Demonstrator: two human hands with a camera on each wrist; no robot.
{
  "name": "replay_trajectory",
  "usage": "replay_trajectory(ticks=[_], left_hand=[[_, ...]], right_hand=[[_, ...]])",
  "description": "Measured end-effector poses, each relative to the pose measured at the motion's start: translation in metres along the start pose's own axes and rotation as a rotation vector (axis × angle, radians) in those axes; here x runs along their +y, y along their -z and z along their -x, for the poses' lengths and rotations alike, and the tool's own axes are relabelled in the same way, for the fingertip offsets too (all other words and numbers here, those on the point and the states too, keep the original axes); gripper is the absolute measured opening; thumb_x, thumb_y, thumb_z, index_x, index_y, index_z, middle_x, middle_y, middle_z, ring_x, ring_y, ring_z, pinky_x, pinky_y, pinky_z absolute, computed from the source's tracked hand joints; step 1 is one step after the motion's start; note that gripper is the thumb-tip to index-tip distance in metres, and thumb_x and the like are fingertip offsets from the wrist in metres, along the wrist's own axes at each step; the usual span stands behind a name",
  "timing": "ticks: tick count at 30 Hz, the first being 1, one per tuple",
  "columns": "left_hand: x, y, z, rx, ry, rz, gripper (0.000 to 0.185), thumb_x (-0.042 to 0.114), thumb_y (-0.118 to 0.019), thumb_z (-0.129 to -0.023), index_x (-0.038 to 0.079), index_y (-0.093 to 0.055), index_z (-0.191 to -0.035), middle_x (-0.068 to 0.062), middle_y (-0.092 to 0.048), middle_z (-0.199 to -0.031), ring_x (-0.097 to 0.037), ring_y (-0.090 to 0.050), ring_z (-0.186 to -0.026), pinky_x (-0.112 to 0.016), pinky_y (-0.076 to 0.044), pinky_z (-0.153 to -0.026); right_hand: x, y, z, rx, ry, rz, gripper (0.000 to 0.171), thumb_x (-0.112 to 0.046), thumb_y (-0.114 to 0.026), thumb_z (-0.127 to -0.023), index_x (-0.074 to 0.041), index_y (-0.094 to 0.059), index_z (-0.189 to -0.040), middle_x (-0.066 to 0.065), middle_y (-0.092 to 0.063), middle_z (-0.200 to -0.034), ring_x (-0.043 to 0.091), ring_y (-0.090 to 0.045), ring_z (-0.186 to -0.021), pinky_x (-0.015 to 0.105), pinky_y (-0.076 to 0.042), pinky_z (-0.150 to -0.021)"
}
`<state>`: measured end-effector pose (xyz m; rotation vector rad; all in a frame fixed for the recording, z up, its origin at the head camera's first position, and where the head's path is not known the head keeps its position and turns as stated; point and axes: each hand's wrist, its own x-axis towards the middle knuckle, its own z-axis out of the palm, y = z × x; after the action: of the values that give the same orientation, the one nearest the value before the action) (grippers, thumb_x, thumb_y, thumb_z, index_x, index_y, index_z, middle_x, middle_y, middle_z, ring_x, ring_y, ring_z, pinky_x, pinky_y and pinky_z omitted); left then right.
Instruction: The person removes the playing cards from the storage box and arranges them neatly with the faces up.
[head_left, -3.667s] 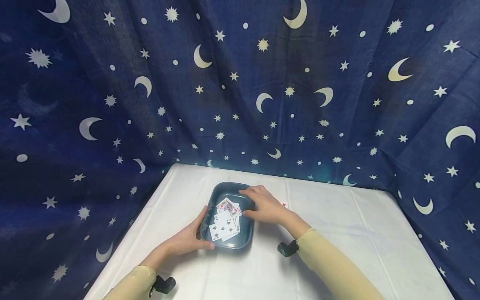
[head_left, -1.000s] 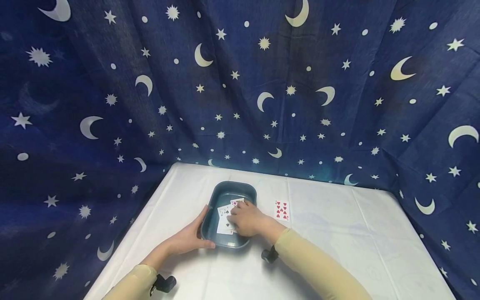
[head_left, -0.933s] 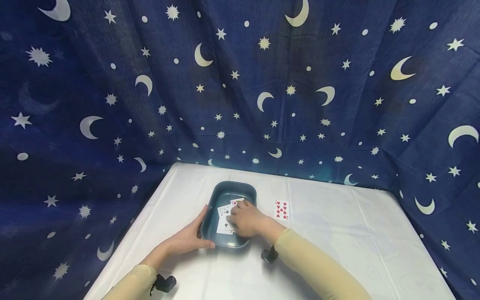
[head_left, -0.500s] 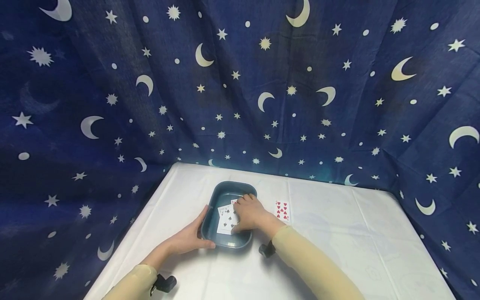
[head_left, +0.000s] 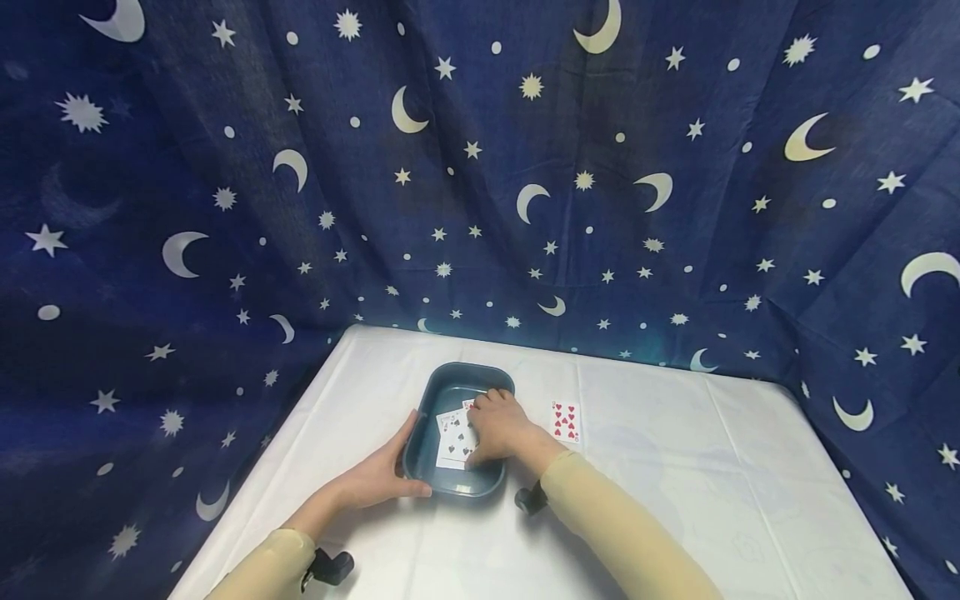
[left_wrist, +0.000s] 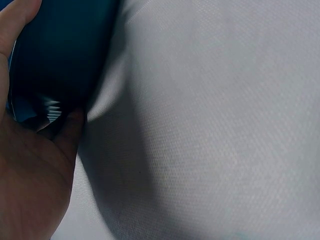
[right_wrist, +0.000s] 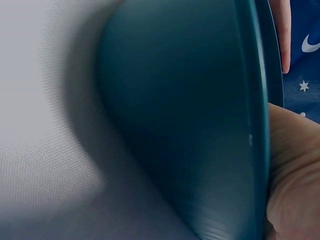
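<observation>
Two hands are busy around one little dark teal tray point(head_left: 426, 398) sitting mid-table on the white tablecloth point(head_left: 675, 467). The left hand point(head_left: 375, 479) cups the tray's near left corner, thumb along the side wall and fingers wrapped round the front edge, so it's basically pinning the thing down; my guess is that's so the tray doesn't skate around on the cloth while the other hand works inside it. You get the same grip from the left wrist view, palm right up against the tray's outer wall point(left_wrist: 55, 60). The right hand point(head_left: 501, 427) reaches over the right rim and sits down in the tray on top of the loose pile of playing cards point(head_left: 452, 437), which lie face up and a bit fanned. Fingers look curled down onto the cards, but I honestly can't tell whether it's pinching one or just pressing on the pile, the knuckles hide it. One card, a red nine of hearts point(head_left: 564, 420), lies face up on the cloth just right of the tray, apart from it. Behind everything hangs a navy backdrop with moons and stars point(head_left: 480, 167).
</observation>
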<state>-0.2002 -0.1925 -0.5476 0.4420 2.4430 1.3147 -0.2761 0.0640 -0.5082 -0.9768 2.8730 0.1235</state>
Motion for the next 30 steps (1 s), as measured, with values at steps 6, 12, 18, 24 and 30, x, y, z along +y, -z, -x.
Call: replay_trajectory(ticks=[6,12,18,24,30], left_hand=[[0.0004,-0.0002,-0.0005,-0.003,-0.002,0.002,0.132,0.044,-0.089,-0.077,0.024,0.007,-0.165,-0.003,-0.001,-0.172,-0.029,-0.009,-0.156,-0.048,-0.026,-0.121],[0.0014,-0.0006,-0.0005,0.007,0.003,-0.01,0.132,0.044,-0.089,-0.077,0.022,0.007,-0.166,-0.001,-0.001,-0.172,-0.029,-0.01,-0.156,-0.049,-0.023,-0.121],[0.0016,-0.0009,-0.0003,0.007,-0.002,-0.002,0.131,0.042,-0.089,-0.078,0.019,0.006,-0.166,-0.003,-0.001,-0.172,-0.031,-0.008,-0.156,-0.05,-0.023,-0.121],[0.0014,-0.0007,-0.001,0.008,0.004,-0.011,0.132,0.044,-0.089,-0.077,0.021,0.007,-0.166,-0.001,-0.001,-0.172,-0.028,-0.008,-0.156,-0.049,-0.021,-0.122],[0.0005,0.0,-0.0004,0.004,0.004,-0.012,0.132,0.043,-0.089,-0.077,0.02,0.007,-0.166,-0.002,0.0,-0.172,-0.028,-0.008,-0.156,-0.049,-0.022,-0.122]], right_hand=[[0.0009,-0.004,-0.0014,0.006,-0.005,-0.006,0.092,-0.075,-0.08,-0.066,-0.014,-0.067,-0.133,0.005,-0.06,-0.135,0.025,-0.049,-0.125,0.048,-0.03,-0.118],[0.0013,-0.0052,-0.0017,0.019,-0.005,-0.02,0.09,-0.074,-0.082,-0.065,-0.015,-0.067,-0.131,0.005,-0.06,-0.134,0.024,-0.049,-0.122,0.047,-0.032,-0.116],[0.001,-0.005,-0.0019,0.02,-0.004,-0.025,0.089,-0.073,-0.083,-0.066,-0.015,-0.067,-0.131,0.004,-0.061,-0.132,0.024,-0.049,-0.122,0.047,-0.031,-0.116],[0.0022,-0.0055,-0.0027,0.024,0.003,-0.05,0.089,-0.071,-0.083,-0.066,-0.017,-0.065,-0.135,0.004,-0.06,-0.135,0.025,-0.048,-0.125,0.048,-0.031,-0.116],[0.0058,-0.0011,-0.0015,0.031,0.008,-0.136,0.096,-0.062,-0.087,-0.068,-0.014,-0.057,-0.146,0.007,-0.057,-0.143,0.028,-0.044,-0.135,0.049,-0.026,-0.121]])
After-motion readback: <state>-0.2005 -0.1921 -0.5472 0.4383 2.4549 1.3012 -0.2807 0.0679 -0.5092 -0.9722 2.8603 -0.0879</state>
